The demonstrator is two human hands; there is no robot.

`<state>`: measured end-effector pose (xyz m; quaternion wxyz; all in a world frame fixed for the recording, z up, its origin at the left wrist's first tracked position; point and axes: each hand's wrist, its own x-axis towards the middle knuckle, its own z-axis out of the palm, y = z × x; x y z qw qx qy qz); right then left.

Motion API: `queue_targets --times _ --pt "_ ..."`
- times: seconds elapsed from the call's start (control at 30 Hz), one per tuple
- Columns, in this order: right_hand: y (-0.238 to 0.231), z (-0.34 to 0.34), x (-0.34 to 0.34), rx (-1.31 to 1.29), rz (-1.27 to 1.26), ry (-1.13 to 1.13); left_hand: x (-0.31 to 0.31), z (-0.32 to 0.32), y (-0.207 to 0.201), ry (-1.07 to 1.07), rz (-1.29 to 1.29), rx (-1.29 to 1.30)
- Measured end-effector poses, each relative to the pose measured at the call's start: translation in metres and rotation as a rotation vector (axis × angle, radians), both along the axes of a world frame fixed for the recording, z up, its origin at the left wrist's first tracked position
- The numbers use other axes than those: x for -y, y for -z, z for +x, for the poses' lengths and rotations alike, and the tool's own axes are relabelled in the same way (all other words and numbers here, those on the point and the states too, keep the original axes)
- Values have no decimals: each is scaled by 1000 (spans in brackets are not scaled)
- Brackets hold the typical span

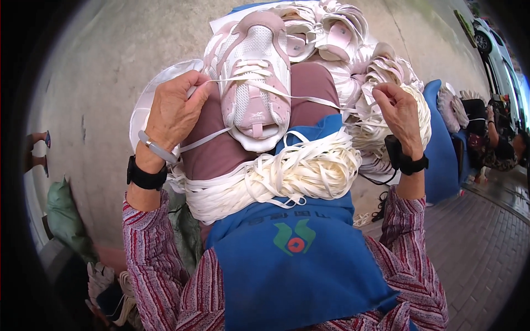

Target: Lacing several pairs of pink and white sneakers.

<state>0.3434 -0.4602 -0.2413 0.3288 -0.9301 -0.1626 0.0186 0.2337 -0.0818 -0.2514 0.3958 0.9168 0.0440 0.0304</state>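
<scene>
The left hand point(179, 105) pinches a white shoelace point(223, 80) of the pink-and-white sneaker point(256, 102), which rests toe-far across the thighs point(313, 88). Rightward, the right hand point(396, 107) curls; its grip is unclear. A lace bundle point(276, 174) lies nearer.

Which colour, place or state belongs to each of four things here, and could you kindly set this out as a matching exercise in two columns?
Column one
1. shoe
2. lace bundle
3. apron
4. left hand

Column two
A. blue, with a green and red emblem
B. left of the shoe, gripping a lace
C. cream, lying between the shoe and the apron
D. pink and white, partly laced

Right pairs: 1-D, 2-C, 3-A, 4-B
</scene>
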Motion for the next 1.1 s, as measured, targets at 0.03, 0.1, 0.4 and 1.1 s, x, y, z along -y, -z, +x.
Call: queue_targets --times 0.03,0.1,0.4,1.1 --pt "-4 -4 -13 51 -52 -56 3 -2 3 -8 -36 -25" --pt "-7 -12 -42 118 24 -157 5 -6 0 -32 -125 -54" --pt "23 -30 -107 133 -194 -536 -6 -9 -4 -28 -37 38" --pt "-56 -41 -114 -524 630 -378 34 -29 21 -128 -291 8"
